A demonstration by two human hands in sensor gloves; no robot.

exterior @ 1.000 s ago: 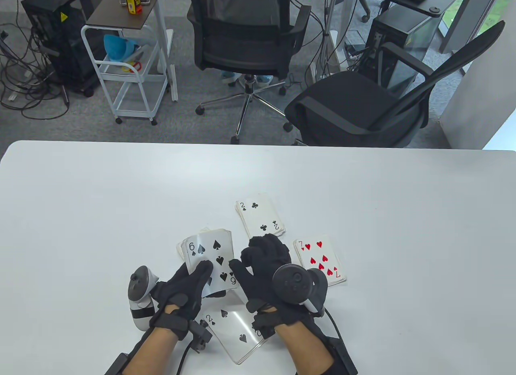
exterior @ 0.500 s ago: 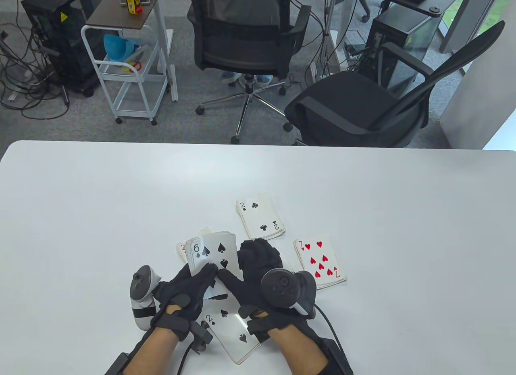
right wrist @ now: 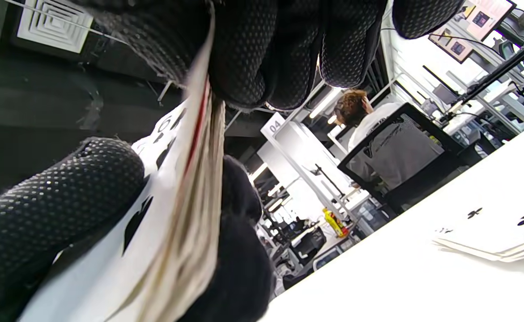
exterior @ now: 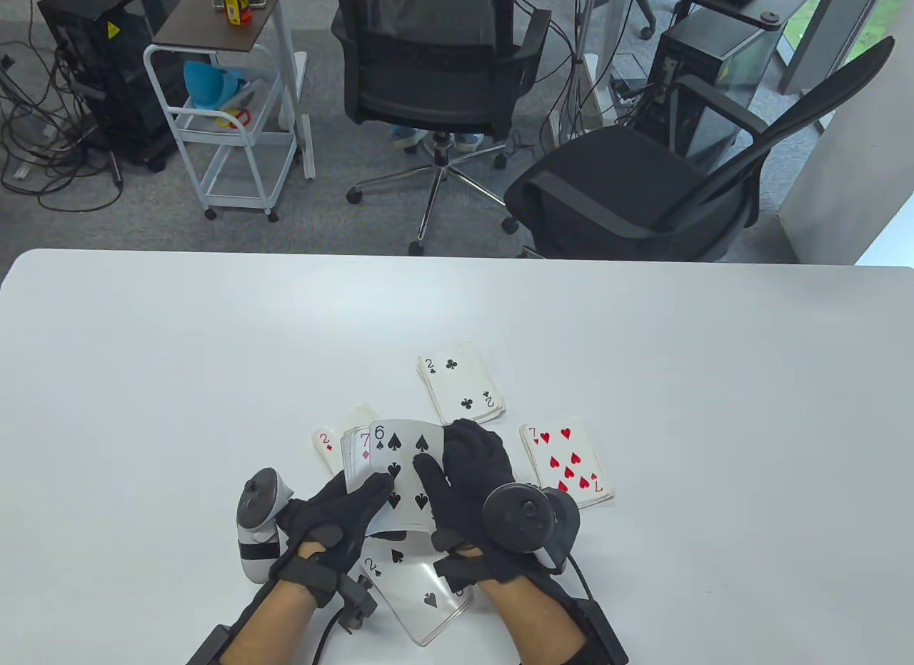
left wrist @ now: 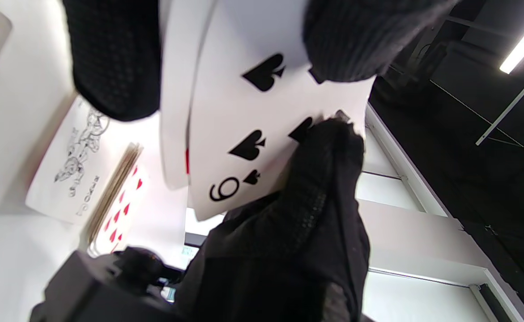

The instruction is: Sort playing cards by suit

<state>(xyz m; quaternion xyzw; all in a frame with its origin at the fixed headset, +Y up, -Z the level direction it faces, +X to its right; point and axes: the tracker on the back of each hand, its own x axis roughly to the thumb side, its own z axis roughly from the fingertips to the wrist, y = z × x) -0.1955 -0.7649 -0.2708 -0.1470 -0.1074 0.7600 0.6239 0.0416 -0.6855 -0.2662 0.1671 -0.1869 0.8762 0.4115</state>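
Observation:
My left hand (exterior: pixel 341 508) holds the deck of cards (exterior: pixel 357 456) face up above the table, a red 7 of diamonds showing behind. My right hand (exterior: pixel 468 472) pinches the top card, the 6 of spades (exterior: pixel 403 458), pulled to the right off the deck; it also shows in the left wrist view (left wrist: pixel 253 147) and edge-on in the right wrist view (right wrist: pixel 172 214). On the table lie a spades pile topped by the 2 of spades (exterior: pixel 418 590), a clubs pile topped by the 2 of clubs (exterior: pixel 460 386), a hearts pile topped by the 7 of hearts (exterior: pixel 571 461) and a diamonds pile topped by the 2 of diamonds (exterior: pixel 327 445).
The white table (exterior: pixel 143 379) extends wide to the left, right and far side. Two black office chairs (exterior: pixel 621 186) and a white trolley (exterior: pixel 228 108) stand beyond the table's far edge.
My right hand has taken hold of the 6 of spades and slid it to the right off the deck, uncovering the 7 of diamonds. The 2 of diamonds on the table now shows.

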